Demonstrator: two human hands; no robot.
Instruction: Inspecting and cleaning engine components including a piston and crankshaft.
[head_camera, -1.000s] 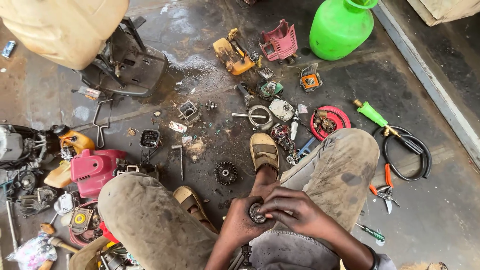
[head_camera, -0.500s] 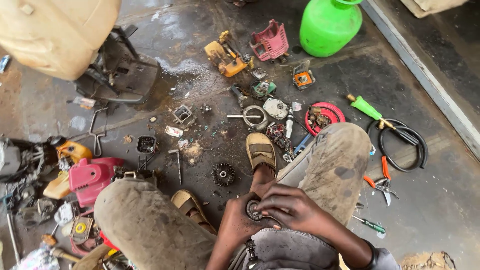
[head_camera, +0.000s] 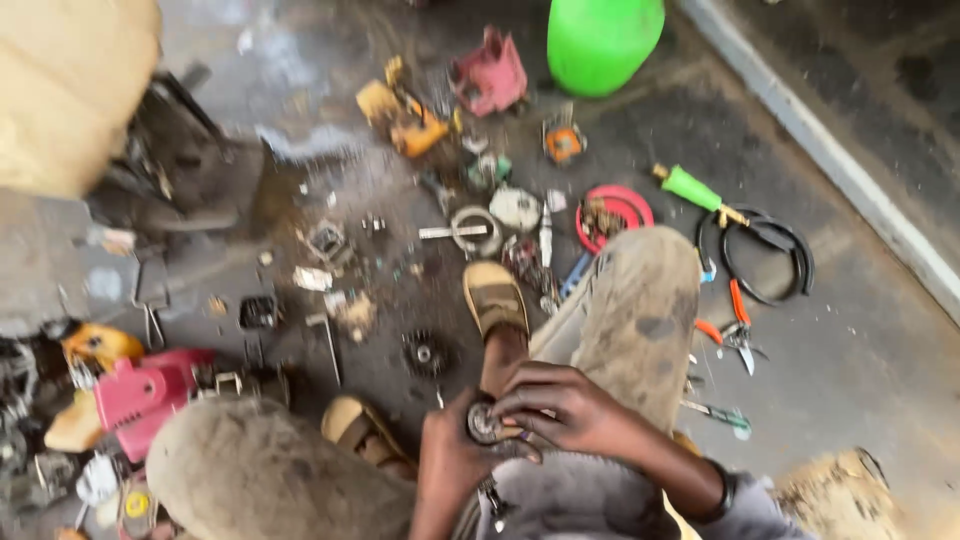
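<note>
Gripping a small round metal part (head_camera: 484, 424) between them, both hands are closed on it low in the view, just above the person's lap and between the knees. The left hand (head_camera: 450, 462) cups the part from below; the right hand (head_camera: 565, 408) wraps over it from the right, fingers (head_camera: 520, 400) curled across its top. What kind of part it is cannot be told through the blur.

Just beyond the hands, a sandal (head_camera: 494, 296) sits on the dirty floor (head_camera: 860, 340), and a second sandal (head_camera: 362, 428) shows beside the left knee. A black toothed gear (head_camera: 428, 354) lies on the floor between the two sandals. To the right of the right knee are orange-handled pliers (head_camera: 738, 320) and a black cable loop (head_camera: 768, 252). A red ring (head_camera: 616, 214) lies just beyond that knee. A green jug (head_camera: 604, 42) stands far off at the top, and a pink housing (head_camera: 140, 396) lies at the left among scattered parts.
</note>
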